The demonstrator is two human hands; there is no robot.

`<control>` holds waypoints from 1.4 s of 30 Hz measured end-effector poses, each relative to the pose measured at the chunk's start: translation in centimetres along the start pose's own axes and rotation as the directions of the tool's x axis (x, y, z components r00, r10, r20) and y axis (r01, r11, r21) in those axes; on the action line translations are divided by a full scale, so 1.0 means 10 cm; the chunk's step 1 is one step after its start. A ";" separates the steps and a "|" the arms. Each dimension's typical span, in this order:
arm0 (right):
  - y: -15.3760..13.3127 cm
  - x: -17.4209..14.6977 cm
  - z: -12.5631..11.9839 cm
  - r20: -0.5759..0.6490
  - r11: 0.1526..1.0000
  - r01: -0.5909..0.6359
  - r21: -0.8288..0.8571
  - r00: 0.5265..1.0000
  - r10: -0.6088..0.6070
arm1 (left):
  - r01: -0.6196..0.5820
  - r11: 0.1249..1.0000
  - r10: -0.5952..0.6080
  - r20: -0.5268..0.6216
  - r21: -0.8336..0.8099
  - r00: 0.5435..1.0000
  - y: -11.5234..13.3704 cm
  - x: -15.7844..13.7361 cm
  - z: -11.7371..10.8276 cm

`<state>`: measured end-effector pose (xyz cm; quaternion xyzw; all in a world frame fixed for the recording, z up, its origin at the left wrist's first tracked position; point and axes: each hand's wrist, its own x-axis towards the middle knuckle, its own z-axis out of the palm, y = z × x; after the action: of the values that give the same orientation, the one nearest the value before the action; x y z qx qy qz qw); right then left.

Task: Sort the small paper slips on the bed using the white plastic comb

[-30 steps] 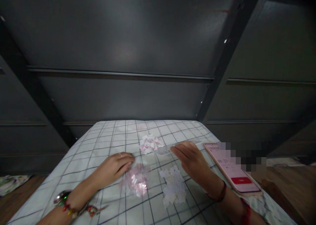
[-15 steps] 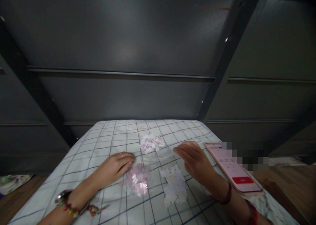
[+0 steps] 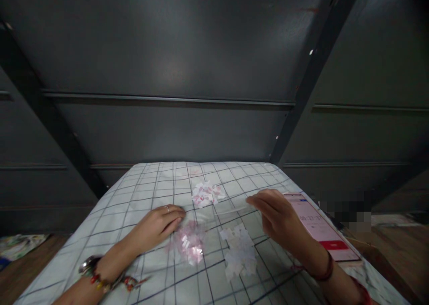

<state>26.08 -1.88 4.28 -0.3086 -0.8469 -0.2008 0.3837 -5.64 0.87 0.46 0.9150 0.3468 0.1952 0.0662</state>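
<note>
Now my right hand (image 3: pixel 275 213) pinches what looks like film (image 3: pixel 231 212), its length running leftward toward my left hand (image 3: pixel 161 224), whose grip I can't tell.

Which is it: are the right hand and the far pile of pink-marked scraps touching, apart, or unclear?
Apart. The head view shows checked cloth between the right hand and the far pile.

A lit phone (image 3: pixel 321 228) lies at the right of a checked cover (image 3: pixel 157 186), dark panels (image 3: pixel 174 128) beyond its far edge. Brown floor (image 3: pixel 407 253) shows right; on the left, what looks like patterned fabric (image 3: pixel 20 248).
</note>
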 end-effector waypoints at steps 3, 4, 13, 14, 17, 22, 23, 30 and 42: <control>0.01 -0.01 0.00 0.040 1.000 -0.018 0.017 0.999 0.017 | -0.006 1.000 0.006 -0.004 0.000 1.000 0.00 0.00 -0.01; -0.01 0.00 0.01 0.060 1.000 -0.015 0.026 0.998 0.013 | -0.003 1.000 0.003 -0.003 0.001 1.000 0.00 0.00 -0.01; -0.07 0.03 0.01 -0.012 0.999 0.035 0.041 0.999 -0.035 | 0.021 1.000 -0.021 -0.003 0.009 1.000 0.02 0.01 -0.03; -0.02 0.01 0.01 -0.021 1.000 0.016 0.026 1.000 -0.016 | 0.022 1.000 -0.022 -0.005 0.012 1.000 0.02 0.01 -0.03; 0.09 -0.04 0.05 -0.023 0.998 -0.037 -0.042 0.999 0.036 | 0.023 0.999 -0.022 -0.013 0.027 1.000 0.02 0.00 -0.03; 0.13 -0.05 0.14 0.063 0.989 -0.052 -0.141 0.996 0.061 | 0.014 0.999 -0.013 -0.032 0.029 0.999 0.01 0.00 -0.01; 0.12 -0.04 0.15 0.070 0.989 -0.048 -0.142 0.996 0.058 | 0.011 0.999 -0.010 -0.035 0.031 0.999 0.01 0.00 -0.01; 0.11 -0.03 0.13 0.049 0.993 -0.042 -0.107 0.998 0.048 | 0.005 0.999 -0.004 -0.034 0.038 0.999 -0.01 0.01 0.00; -0.01 0.02 0.26 0.003 0.997 0.058 -0.055 0.998 -0.058 | 0.015 1.000 -0.015 -0.035 0.007 0.999 0.01 0.00 -0.02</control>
<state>24.53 -0.39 2.82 -0.2944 -0.8499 -0.2352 0.3684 -5.66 0.77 0.72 0.9091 0.3553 0.2095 0.0581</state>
